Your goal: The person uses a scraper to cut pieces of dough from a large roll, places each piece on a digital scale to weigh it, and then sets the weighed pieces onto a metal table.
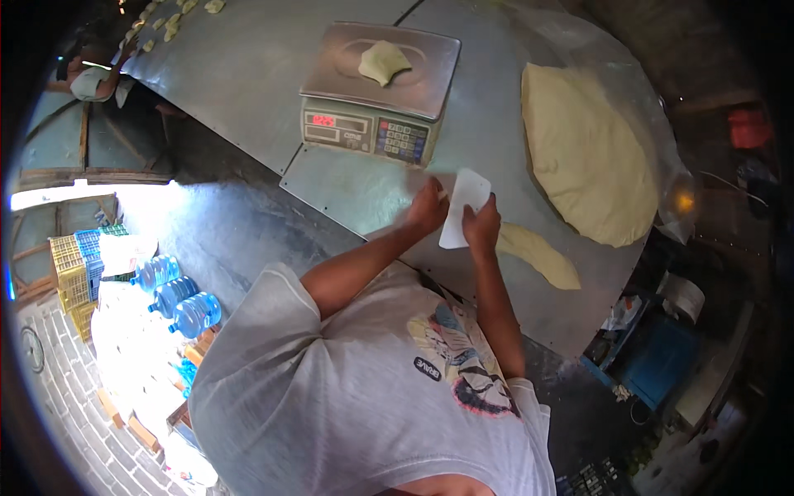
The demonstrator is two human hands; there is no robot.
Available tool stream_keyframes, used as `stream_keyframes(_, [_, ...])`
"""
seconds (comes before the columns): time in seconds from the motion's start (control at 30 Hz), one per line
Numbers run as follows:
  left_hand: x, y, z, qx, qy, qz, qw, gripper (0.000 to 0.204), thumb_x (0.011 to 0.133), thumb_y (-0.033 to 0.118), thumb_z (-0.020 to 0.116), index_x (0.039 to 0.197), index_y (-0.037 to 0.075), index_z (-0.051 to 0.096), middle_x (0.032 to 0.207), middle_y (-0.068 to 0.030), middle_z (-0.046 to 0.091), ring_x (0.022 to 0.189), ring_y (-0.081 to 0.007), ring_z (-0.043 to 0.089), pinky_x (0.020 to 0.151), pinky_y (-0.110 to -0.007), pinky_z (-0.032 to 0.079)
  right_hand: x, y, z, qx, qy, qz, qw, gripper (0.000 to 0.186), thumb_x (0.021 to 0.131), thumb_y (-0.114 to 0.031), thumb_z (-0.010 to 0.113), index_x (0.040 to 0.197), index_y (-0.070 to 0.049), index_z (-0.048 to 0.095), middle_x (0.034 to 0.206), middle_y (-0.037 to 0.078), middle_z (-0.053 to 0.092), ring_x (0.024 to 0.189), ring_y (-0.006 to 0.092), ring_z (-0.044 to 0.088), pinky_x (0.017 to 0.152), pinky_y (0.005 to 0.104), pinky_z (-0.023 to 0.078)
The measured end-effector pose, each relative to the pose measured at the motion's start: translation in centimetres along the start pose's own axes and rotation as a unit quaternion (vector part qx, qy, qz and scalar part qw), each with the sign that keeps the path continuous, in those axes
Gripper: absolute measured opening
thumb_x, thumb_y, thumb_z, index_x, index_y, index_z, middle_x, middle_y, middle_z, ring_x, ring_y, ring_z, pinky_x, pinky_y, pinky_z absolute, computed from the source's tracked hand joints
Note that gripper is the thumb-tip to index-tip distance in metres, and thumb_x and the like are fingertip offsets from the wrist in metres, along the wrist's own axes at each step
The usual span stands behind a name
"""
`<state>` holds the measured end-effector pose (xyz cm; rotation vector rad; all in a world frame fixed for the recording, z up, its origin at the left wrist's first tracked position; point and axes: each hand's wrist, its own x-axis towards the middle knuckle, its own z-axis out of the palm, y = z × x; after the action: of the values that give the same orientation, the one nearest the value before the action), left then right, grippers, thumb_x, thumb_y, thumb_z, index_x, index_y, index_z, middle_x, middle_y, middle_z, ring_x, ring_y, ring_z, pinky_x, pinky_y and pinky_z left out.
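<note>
A white flat dough scraper [466, 207] is upright in my right hand [482, 225], its thumb across the face. Close beside its left edge, my left hand [427, 205] is closed with the fingers curled in. A pale bit shows at its fingertips, too small to name. To the right of my right hand lies a strip of dough [542, 258] on the metal table [364, 194]. Beyond it rests a large slab of dough [587, 157]. Ahead of my hands stands a digital scale [372, 124] with one small lump of dough [384, 63] on its pan.
Clear plastic sheeting [616, 50] lies around the slab. Small dough pieces [172, 27] are spread at the table's far left, where another person [91, 83] reaches in. Blue water bottles [197, 314] and crates [73, 269] stand on the left. A blue container [657, 360] is at the right.
</note>
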<state>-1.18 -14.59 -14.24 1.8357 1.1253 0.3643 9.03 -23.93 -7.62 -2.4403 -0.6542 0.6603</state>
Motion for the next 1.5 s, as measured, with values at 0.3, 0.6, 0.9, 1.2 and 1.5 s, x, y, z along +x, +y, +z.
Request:
stream_keyframes(0.3, [14.4, 12.4, -18.7, 0.126, 0.315, 0.292, 0.894, 0.063, 0.085, 0.037, 0.074, 0.128, -0.001, 0.047, 0.135, -0.0236, 0.049, 0.126, -0.0429, 0.046, 0.102, -0.05, 0.04, -6.0, 11.1, -7.1, 0.365, 0.028, -0.002, 0.931, 0.053, 0.083, -0.001, 0.071, 0.131, 0.003, 0.051, 0.125, 0.012, 0.061, 0.114, 0.0243, 0.058, 0.099, 0.0348, 0.044])
stream_keyframes(0.6, [1.0, 3.1, 4.8, 0.064, -0.278, 0.332, 0.899, 0.05, 0.084, 0.007, 0.069, 0.132, 0.005, 0.055, 0.137, -0.0174, 0.054, 0.132, -0.0342, 0.046, 0.112, -0.042, 0.037, -9.7, 15.9, -11.1, 0.215, 0.133, 0.016, 0.967, 0.05, 0.083, -0.003, 0.072, 0.128, 0.005, 0.053, 0.119, 0.017, 0.065, 0.11, 0.0264, 0.062, 0.096, 0.0361, 0.046])
stream_keyframes(0.9, [-2.5, -0.8, 3.1, 0.02, -0.113, 0.205, 0.972, 0.02, 0.079, 0.017, 0.073, 0.092, 0.002, 0.07, 0.087, -0.0158, 0.069, 0.085, -0.0354, 0.067, 0.079, -0.045, 0.053, -3.2, 4.3, -1.5, -0.089, 0.063, -0.081, 0.991, 0.044, 0.081, -0.013, 0.071, 0.118, 0.003, 0.053, 0.099, 0.029, 0.067, 0.095, 0.0484, 0.064, 0.084, 0.0523, 0.05])
stream_keyframes(1.2, [5.7, 5.6, -9.0, -0.072, 0.291, 0.275, 0.914, 0.042, 0.089, 0.003, 0.055, 0.125, -0.001, 0.034, 0.104, -0.0304, 0.056, 0.09, -0.0503, 0.058, 0.077, -0.053, 0.047, -0.5, 7.2, -1.4, 0.211, -0.048, -0.118, 0.969, 0.046, 0.08, -0.003, 0.072, 0.122, 0.005, 0.057, 0.113, 0.021, 0.067, 0.106, 0.0309, 0.065, 0.093, 0.038, 0.048])
stream_keyframes(1.5, [12.6, 10.7, -15.9, 0.364, 0.304, 0.068, 0.878, 0.051, 0.08, 0.004, 0.055, 0.13, -0.002, 0.046, 0.137, -0.0252, 0.047, 0.132, -0.0439, 0.04, 0.107, -0.051, 0.035, -6.9, 13.9, -10.3, 0.365, 0.04, 0.057, 0.928, 0.054, 0.086, 0.002, 0.066, 0.137, 0.004, 0.048, 0.129, 0.013, 0.06, 0.116, 0.0245, 0.058, 0.1, 0.0358, 0.043])
